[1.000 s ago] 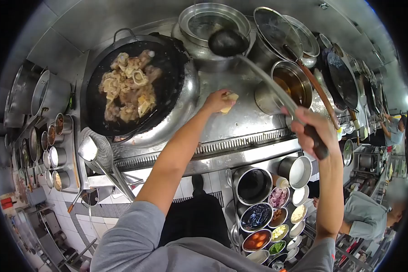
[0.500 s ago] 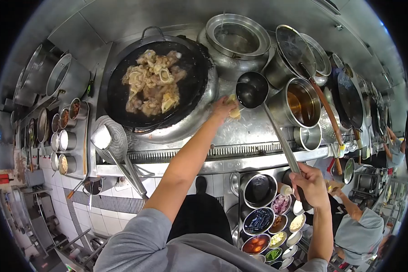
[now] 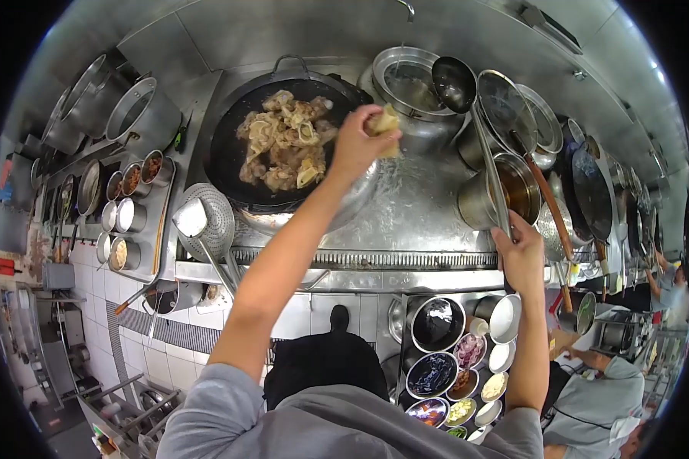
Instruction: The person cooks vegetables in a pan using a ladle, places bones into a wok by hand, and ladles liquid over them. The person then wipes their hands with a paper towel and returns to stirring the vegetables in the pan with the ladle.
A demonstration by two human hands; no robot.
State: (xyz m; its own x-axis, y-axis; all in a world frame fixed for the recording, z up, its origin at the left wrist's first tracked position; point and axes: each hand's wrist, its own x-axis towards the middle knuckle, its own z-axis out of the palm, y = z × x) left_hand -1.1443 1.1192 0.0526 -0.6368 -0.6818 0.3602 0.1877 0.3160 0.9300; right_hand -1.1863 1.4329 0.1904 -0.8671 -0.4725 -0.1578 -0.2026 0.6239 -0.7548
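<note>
My left hand (image 3: 360,141) grips a yellowish sponge-like piece (image 3: 386,126), raised just right of the wok's rim. In the black wok (image 3: 226,157) lies a heap of pale brown meat with bones (image 3: 287,141). My right hand (image 3: 522,249) is closed round the handle of a long ladle (image 3: 453,86). The ladle's dark bowl is up at the right edge of a round metal pot (image 3: 409,57), and its handle passes in front of a pot of amber liquid (image 3: 517,187).
Bowls of ingredients (image 3: 469,348) stand below the counter edge at the right. A perforated strainer (image 3: 216,218) and small metal cups (image 3: 132,216) are at the left. Lidded pots and pans (image 3: 587,183) line the right. A co-worker (image 3: 597,405) is at the lower right.
My left hand has lifted off the counter with the yellowish piece, up beside the wok. My right hand has raised the ladle, its bowl now near the round pot. The view has shifted.
</note>
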